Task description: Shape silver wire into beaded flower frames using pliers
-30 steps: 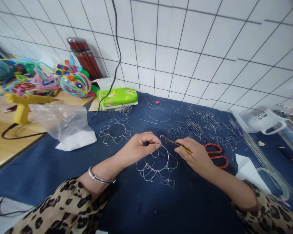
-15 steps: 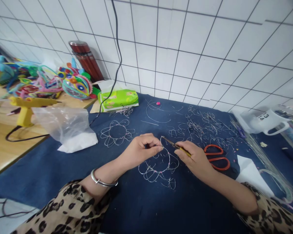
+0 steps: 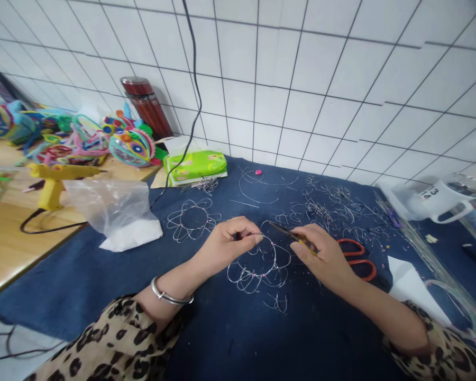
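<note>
Pinching the top loop of a beaded wire flower (image 3: pixel 262 264), the left hand (image 3: pixel 230 244) has its grip closed, thumb and forefinger pressed together on the wire. The flower lies flat on a dark blue cloth surface (image 3: pixel 103 280), its silver petals spreading out below the two hands, with small pink beads on the wire. The right hand (image 3: pixel 325 256), just right of the flower, has its grip closed around a thin yellow-handled tool (image 3: pixel 291 234), whose dark tip points left toward the same top loop; whether the tip touches the wire is too fine to tell. A silver bangle (image 3: pixel 170 296) sits on the left wrist, and both sleeves are leopard print. Just right of the flower, partly hidden behind the right hand, lie red-handled scissors (image 3: pixel 359 259). Beyond the flower and to its left lies a second wire flower (image 3: pixel 192 218), flat and apart from the hands. Beyond the flower to the right is a scatter of loose wire scraps (image 3: pixel 333 203). Farther back from the flower is a green tissue pack (image 3: pixel 194 166), and well to the flower's left are a clear plastic bag (image 3: pixel 113 203) and a yellow glue gun (image 3: pixel 55 180). Far to the flower's right stands a white mug (image 3: pixel 440 198).
</note>
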`<state>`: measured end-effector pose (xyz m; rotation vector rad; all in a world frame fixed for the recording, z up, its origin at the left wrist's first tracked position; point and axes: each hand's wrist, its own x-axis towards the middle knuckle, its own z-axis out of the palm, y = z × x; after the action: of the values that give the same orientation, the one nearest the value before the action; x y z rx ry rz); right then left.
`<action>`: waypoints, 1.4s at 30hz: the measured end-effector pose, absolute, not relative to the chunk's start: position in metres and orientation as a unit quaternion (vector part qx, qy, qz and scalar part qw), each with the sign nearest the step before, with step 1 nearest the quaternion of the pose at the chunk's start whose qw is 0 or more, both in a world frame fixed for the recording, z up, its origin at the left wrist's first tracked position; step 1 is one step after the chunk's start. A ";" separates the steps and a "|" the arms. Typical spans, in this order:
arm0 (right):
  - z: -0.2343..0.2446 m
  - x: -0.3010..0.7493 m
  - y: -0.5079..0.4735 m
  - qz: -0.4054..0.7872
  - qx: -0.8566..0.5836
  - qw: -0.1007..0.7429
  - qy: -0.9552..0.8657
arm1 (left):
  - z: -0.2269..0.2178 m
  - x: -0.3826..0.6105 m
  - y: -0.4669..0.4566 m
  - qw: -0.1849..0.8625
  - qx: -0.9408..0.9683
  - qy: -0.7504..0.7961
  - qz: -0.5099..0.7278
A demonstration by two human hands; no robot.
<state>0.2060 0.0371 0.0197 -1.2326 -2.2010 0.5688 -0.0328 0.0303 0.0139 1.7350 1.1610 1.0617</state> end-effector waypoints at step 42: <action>0.031 0.214 0.042 -0.010 -0.325 0.210 -0.922 | 0.018 -0.033 0.027 0.414 0.713 0.411 0.390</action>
<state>0.2142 0.0419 0.0313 -0.9045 -2.5637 -0.0286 -0.0330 0.0269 0.0179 1.7914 1.0337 0.9791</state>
